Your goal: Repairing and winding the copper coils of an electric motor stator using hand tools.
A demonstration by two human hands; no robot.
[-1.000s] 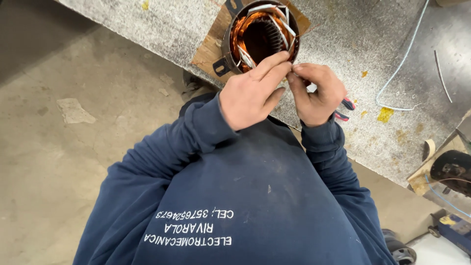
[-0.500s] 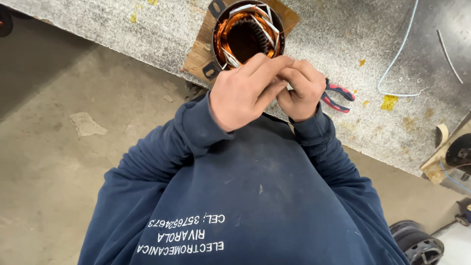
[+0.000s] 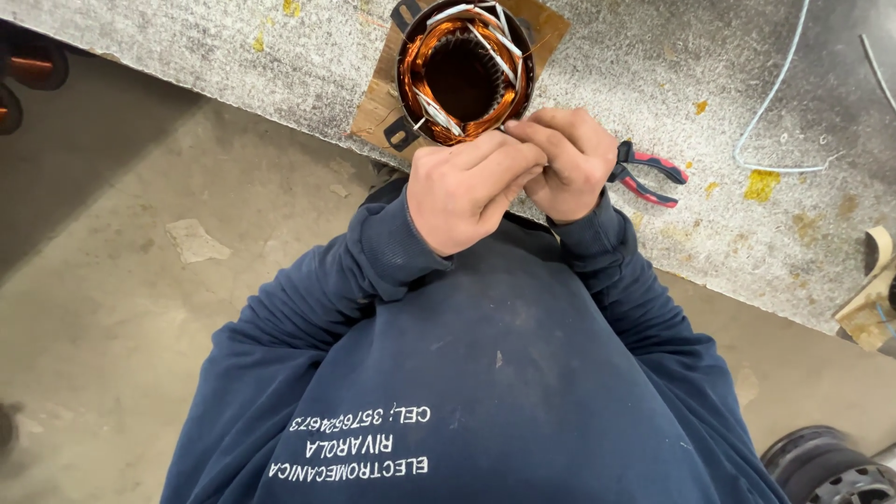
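Top centre of frame: stator [image 3: 464, 73] sits on cardboard [image 3: 378, 103] on the grey bench [image 3: 653, 84], copper windings showing. My left hand [image 3: 464, 191] and right hand [image 3: 565, 163] are pressed together just below its rim, fingers pinched on something small; can't tell what. Red pliers [image 3: 649, 174] lie just right of the right hand. White wire [image 3: 775, 112] at upper right.
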